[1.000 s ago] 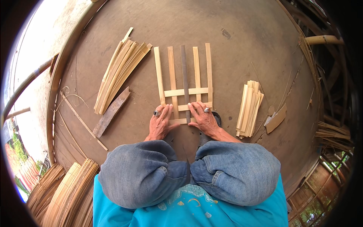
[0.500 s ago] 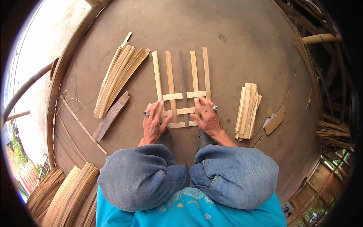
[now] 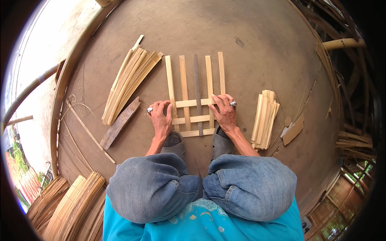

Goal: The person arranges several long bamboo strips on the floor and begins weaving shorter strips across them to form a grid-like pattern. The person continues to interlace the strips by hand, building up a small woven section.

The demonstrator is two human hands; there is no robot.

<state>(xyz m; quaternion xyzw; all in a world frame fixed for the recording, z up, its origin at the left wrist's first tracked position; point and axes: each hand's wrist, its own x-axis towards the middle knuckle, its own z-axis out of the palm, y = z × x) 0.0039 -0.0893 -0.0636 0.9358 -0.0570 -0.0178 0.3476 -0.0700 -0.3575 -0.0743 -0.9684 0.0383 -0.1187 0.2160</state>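
A loose grid of flat bamboo strips lies on the floor in front of my feet. Several long strips run away from me, one of them a dark strip (image 3: 196, 78), with 3 short cross strips woven through. My left hand (image 3: 161, 119) is bent at the grid's left edge, fingertips against the leftmost long strip (image 3: 169, 76) near the end of the far cross strip (image 3: 189, 103). At the opposite edge, the curled fingers of my right hand (image 3: 225, 113) grip the far cross strip's right end, over the right-hand long strips. Each hand wears a ring.
Left of the grid is a fanned bundle of long strips (image 3: 130, 84), beside a dark flat slat (image 3: 120, 122). A shorter strip bundle (image 3: 264, 118) lies to the right, near a brown scrap piece (image 3: 293, 129). Large bundles (image 3: 76, 205) stand at the lower left. My sandals (image 3: 222, 144) flank the grid's near edge.
Both hands have slid farther from me along the grid's sides. My right fingers have moved up to the far cross strip. More of my sandals shows, and the whole view has shifted slightly.
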